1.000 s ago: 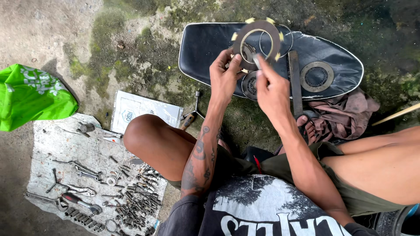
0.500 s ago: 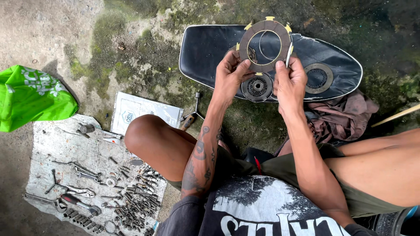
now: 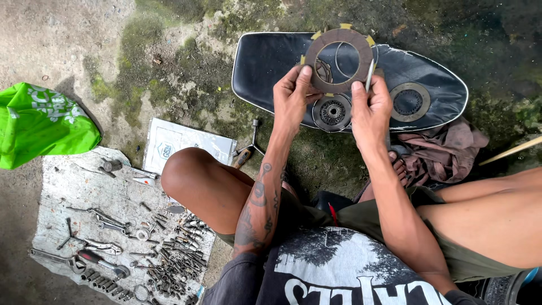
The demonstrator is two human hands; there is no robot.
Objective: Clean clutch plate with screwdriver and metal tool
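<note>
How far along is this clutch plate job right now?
Done: hub and another plate lie out on the black seat. In hand: left hand and right hand hold up a friction ring. Left: parts lie unassembled; tools on the sheet.

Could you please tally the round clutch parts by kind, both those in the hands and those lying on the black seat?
Brown friction ring, held by left hand and right hand: 1
Thin steel rings seen through it: 1, maybe more
Brown ring on seat: 1
Clutch hub: 1
Total: 4
</note>
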